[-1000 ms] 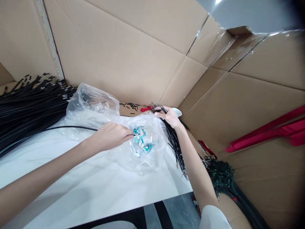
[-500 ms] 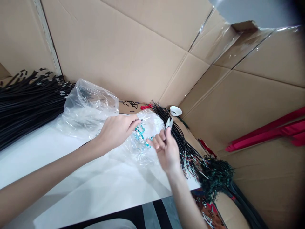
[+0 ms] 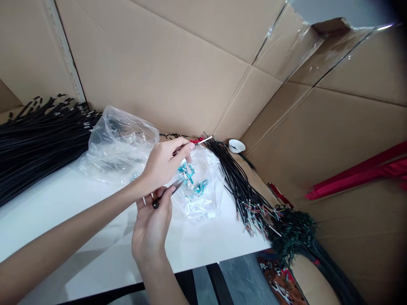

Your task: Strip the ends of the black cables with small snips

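My left hand (image 3: 167,163) is closed in a pinch on a thin dark strand with a pale tip (image 3: 204,140), which points up and to the right. I cannot make out exactly what the strand is. Just below, my right hand (image 3: 152,228) is wrapped round a small pair of scissors (image 3: 178,184), blades pointing up and right and the dark handle in the palm. Beyond the scissors lies a clear plastic bag (image 3: 203,207) with small teal and silvery pieces (image 3: 187,173) on or in it.
Black cables (image 3: 235,178) with coloured wire ends lie on the right of the white tabletop (image 3: 203,250). A white bowl (image 3: 237,146) stands behind them. At left are another clear bag (image 3: 124,127) and a large black cable bundle (image 3: 38,144). Cardboard walls (image 3: 178,72) enclose the back and right.
My right hand has moved left with the scissors, from beside the black cables to just under my left hand. The pale-tipped strand now sticks out of my left hand, which sits slightly higher.
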The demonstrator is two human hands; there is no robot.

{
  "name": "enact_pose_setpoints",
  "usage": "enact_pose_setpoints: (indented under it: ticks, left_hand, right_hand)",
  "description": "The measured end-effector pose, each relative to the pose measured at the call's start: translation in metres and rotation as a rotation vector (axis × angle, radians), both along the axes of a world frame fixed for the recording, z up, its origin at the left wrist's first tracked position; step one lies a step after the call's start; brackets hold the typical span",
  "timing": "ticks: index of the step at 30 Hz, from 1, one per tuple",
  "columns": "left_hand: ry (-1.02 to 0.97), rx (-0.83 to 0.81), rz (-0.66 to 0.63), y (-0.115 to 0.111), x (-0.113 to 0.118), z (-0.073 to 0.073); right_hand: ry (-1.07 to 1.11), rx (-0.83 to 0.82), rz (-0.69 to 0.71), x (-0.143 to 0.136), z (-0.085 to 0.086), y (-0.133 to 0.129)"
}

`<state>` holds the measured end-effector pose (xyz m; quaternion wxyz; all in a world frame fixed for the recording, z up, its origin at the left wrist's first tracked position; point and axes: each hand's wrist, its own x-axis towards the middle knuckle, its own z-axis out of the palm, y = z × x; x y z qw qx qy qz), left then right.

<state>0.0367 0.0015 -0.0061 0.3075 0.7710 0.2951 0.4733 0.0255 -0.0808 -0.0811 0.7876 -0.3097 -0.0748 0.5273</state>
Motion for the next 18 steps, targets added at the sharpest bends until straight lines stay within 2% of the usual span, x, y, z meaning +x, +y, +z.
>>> enact_pose_setpoints:
  ticks: [2, 5, 8, 10, 12, 14, 18]
  left_hand:
    - [0.002, -0.003, -0.047, -0.002, -0.001, -0.001]
    - [0.039, -0.013, -0.121, -0.003, -0.004, -0.004]
    - [0.042, -0.031, -0.172, -0.003, -0.009, -0.009]
    - [0.047, -0.035, -0.181, -0.003, -0.012, -0.011]
    - [0.077, -0.038, -0.178, -0.005, -0.016, -0.012]
    - [0.114, -0.036, -0.175, -0.007, -0.017, -0.014]
    - [0.162, -0.022, -0.137, -0.009, -0.019, -0.019]
  right_hand:
    - [-0.005, 0.001, -0.030, -0.003, 0.000, -0.002]
    - [-0.078, 0.012, -0.213, 0.002, 0.003, -0.009]
    - [-0.194, 0.040, -0.455, 0.029, 0.011, -0.012]
    - [-0.311, 0.077, -0.547, 0.058, 0.017, -0.008]
    - [-0.462, 0.114, -0.504, 0.090, 0.025, 0.000]
    - [-0.578, 0.136, -0.379, 0.119, 0.031, 0.010]
    - [-0.678, 0.140, -0.128, 0.151, 0.036, 0.024]
